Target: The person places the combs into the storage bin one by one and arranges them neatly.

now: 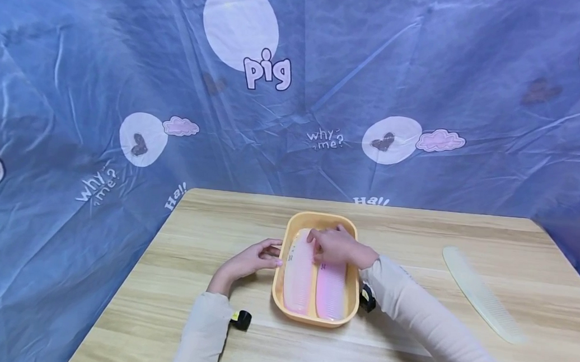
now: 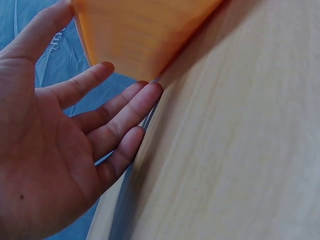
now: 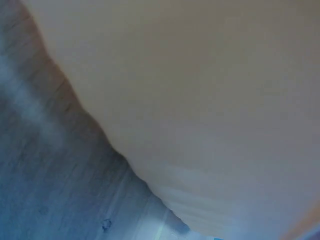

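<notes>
In the head view an orange plastic tray (image 1: 313,320) stands on the table and holds two wide combs side by side. On the left lies a whitish-pink comb (image 1: 297,282), on the right a brighter pink comb (image 1: 331,296). My right hand (image 1: 336,246) reaches into the tray with bent fingers over the pink comb's upper end, its fingertips at the whitish comb's edge. I cannot tell whether it pinches a comb. My left hand (image 1: 249,259) is at the tray's left side, thumb touching the wall; the left wrist view shows its fingers loosely extended beside the tray (image 2: 135,35).
A pale green comb (image 1: 481,295) lies slantwise on the wooden table (image 1: 206,220), right of the tray. Blue printed cloth (image 1: 321,166) hangs behind the table. A sleeve (image 3: 190,100) fills most of the right wrist view.
</notes>
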The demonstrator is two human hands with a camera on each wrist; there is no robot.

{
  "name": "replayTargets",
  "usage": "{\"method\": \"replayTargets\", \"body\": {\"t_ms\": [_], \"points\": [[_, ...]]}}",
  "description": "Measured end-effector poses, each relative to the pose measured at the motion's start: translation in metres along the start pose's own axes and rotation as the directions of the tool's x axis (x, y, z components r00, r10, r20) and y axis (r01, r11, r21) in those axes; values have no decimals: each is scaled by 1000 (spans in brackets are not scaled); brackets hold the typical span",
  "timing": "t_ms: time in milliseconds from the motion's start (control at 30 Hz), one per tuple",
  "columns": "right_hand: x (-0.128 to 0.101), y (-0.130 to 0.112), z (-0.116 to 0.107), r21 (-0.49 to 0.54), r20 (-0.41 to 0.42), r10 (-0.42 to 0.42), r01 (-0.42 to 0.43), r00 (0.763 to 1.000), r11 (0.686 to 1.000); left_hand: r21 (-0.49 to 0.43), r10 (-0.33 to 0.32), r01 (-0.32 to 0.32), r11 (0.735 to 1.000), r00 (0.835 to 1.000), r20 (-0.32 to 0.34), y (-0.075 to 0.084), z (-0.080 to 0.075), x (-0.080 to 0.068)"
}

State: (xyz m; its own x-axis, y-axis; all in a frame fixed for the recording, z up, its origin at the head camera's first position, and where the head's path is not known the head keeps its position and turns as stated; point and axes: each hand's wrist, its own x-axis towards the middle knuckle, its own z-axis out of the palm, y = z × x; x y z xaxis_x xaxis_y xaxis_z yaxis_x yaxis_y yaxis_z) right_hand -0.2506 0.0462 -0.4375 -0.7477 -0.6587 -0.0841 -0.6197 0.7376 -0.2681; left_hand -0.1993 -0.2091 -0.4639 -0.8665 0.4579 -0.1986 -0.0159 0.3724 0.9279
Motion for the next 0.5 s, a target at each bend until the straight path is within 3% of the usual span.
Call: {"method": "replayTargets", "body": {"t_ms": [167,500], "points": [[-5,0,-8,112,-7,-10,10,1000,994,4,-10,10,1000,1000,2,2,0,-1],[-17,14,-26,257,-102,-109,132,989,957,6,-10,10,1000,1000,0,2,1,-1]]}}
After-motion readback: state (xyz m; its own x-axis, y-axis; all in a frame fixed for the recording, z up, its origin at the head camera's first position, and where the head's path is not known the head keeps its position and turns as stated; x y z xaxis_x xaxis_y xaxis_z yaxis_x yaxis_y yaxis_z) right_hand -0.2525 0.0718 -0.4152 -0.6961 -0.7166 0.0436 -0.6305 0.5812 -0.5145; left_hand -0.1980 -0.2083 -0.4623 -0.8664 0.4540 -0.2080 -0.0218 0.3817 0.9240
